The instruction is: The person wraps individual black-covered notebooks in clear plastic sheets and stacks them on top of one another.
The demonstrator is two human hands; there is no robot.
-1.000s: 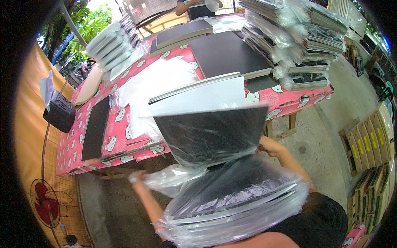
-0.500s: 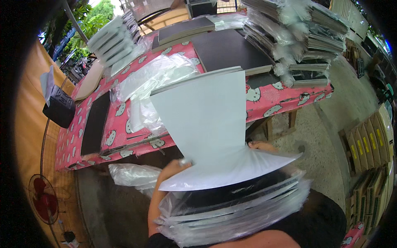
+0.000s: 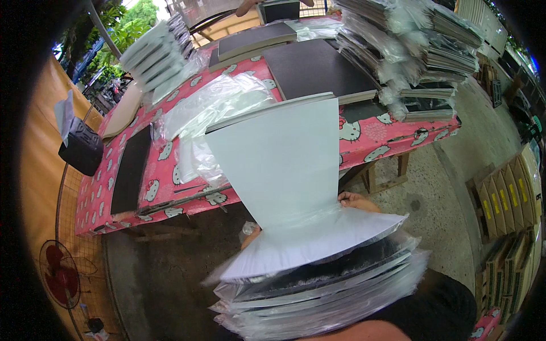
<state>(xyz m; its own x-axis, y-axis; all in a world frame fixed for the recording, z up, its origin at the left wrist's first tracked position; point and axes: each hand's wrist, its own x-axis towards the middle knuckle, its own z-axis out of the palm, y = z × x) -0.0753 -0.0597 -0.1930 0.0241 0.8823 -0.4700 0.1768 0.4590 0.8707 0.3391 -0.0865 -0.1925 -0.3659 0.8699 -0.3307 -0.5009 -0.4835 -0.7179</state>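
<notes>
A stack of large white sheets point(image 3: 284, 153) stands upright before me, its top leaning at the table edge. Below my hands it curves and flares out toward me. My right hand point(image 3: 357, 202) is closed on its right side, fingers curled at the edge. At the opposite side my left hand point(image 3: 250, 237) is closed on the sheets, mostly hidden behind them. A wisp of clear plastic point(image 3: 248, 227) shows by that hand. Under the flared end, a pile of dark flat panels in clear plastic bags point(image 3: 330, 290) lies at my lap.
A pink patterned table point(image 3: 165, 196) carries loose clear plastic bags point(image 3: 222, 108), dark boards point(image 3: 313, 65) and a tall stack of bagged panels point(image 3: 409, 51). Another bagged stack point(image 3: 159, 57) stands far left. Cartons point(image 3: 506, 193) are at right, a red fan point(image 3: 60, 275) at left. Someone's hand point(image 3: 245, 7) shows at the far end.
The clear plastic trailing left of my left hand has mostly gone from sight. My left hand has slid behind the sheets, and their flared end has dropped lower on the left.
</notes>
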